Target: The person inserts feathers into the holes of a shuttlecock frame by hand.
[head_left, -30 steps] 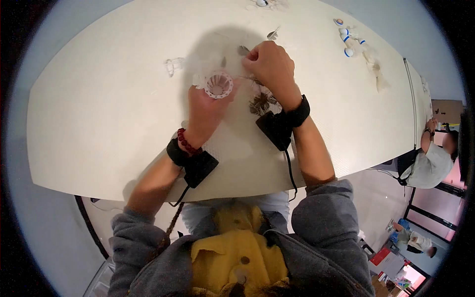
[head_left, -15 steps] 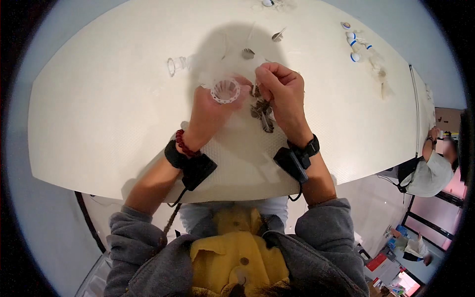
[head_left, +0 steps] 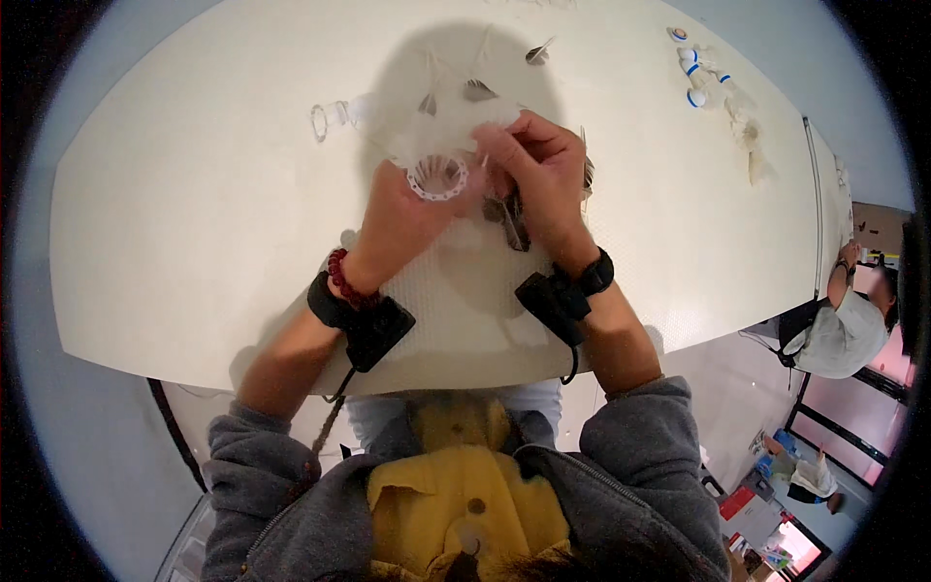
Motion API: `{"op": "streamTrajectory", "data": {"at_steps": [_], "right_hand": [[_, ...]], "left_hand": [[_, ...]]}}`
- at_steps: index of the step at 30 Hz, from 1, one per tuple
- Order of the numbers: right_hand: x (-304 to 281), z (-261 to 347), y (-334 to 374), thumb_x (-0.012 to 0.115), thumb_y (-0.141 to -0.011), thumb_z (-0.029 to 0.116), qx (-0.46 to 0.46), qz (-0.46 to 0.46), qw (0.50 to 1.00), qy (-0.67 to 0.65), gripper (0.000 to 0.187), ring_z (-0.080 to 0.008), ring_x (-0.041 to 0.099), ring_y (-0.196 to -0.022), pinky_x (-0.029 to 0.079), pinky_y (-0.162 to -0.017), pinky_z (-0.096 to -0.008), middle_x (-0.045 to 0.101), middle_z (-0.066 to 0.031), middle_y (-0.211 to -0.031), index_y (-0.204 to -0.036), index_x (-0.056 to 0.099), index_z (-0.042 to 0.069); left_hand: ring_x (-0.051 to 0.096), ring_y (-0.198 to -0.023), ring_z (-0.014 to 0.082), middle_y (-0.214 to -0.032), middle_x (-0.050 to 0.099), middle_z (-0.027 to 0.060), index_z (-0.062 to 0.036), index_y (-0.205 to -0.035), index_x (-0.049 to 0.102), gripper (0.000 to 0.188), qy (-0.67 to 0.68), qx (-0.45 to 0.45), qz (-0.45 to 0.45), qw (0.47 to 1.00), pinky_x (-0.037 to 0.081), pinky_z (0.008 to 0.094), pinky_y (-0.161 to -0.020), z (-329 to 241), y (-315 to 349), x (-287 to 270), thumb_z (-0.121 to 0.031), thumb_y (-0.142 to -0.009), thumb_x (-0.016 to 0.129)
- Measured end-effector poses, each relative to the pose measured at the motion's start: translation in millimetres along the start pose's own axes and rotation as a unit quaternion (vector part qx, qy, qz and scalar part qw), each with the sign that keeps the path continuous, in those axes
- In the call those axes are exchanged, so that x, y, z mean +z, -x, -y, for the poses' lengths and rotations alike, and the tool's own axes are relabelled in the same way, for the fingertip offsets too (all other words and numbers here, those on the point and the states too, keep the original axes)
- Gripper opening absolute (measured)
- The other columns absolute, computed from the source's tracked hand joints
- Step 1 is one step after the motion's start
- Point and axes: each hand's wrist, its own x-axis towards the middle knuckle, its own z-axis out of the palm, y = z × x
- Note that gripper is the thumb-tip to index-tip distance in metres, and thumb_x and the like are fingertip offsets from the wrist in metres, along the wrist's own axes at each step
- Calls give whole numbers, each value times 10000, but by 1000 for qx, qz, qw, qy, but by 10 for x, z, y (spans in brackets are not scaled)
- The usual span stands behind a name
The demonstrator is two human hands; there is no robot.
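My left hand (head_left: 398,213) is wrapped round a clear plastic cup (head_left: 436,178), whose round white rim has a ring of small holes and faces up. Close to its right side, my right hand (head_left: 545,170) has thumb and fingers pinched together on a pale feather (head_left: 499,114), which looks blurred. Several dark grey feathers (head_left: 514,221) lie on the table beneath and between my hands. More loose grey-tipped feathers, such as one feather (head_left: 478,91), are spread beyond my hands.
A clear plastic piece (head_left: 328,119) lies on its side left of my hands. Several shuttlecocks (head_left: 696,97) with white heads and blue bands lie at the far right of the white table (head_left: 194,242). A person (head_left: 842,335) works beyond the right edge.
My right hand has shifted slightly left, nearer the cup, its fingertips lower and closer to the rim. The left hand still grips the cup. The whole view has shifted a little.
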Motion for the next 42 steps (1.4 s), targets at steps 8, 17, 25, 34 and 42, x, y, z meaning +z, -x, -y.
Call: {"op": "streamTrajectory", "data": {"at_steps": [8, 17, 25, 34, 42], "right_hand": [[-54, -56, -51, 658, -813, 182, -16, -55, 996, -63, 204, -96, 507, -462, 390, -434, -218, 578, -45, -590, -734, 614, -1], [-83, -91, -65, 673, -803, 172, -35, -33, 996, -75, 211, -111, 552, -497, 420, -449, -221, 607, -75, -622, -743, 616, -22], [-61, -38, -38, 684, -791, 187, -53, -22, 998, -16, 218, -104, 572, -507, 434, -456, -213, 637, -83, -661, -737, 633, -18], [-149, 13, -107, 651, -819, 170, -68, -143, 987, -12, 204, -82, 538, -467, 418, -422, -213, 588, -30, -567, -719, 628, -6], [-413, 205, -258, 655, -770, 220, -93, -112, 847, 511, 193, -216, 612, -636, 484, -588, -310, 633, -78, -779, -889, 625, 71]], "left_hand": [[542, -600, 54, -724, 614, 3, -2, -876, 635, 136, 13, -27, -3, 1000, 442, 200, -514, -1, 6, -26, -122, -814, 650], [549, -609, 77, -802, 618, 11, -38, -915, 601, 135, 8, -21, -13, 1000, 460, 208, -501, -27, 3, -36, -93, -805, 658], [581, -655, 84, -778, 637, 34, -14, -907, 605, 162, -72, 19, -28, 997, 468, 225, -560, 80, 24, -56, -74, -774, 677], [602, -704, 102, -787, 643, 61, 17, -956, 567, 249, -18, 27, 7, 999, 482, 242, -636, -9, 57, 6, -61, -749, 682], [606, -691, 134, -785, 636, 99, 26, -978, 553, 298, -69, 95, 96, 988, 486, 267, -643, 7, 71, -28, -67, -735, 698]]}}
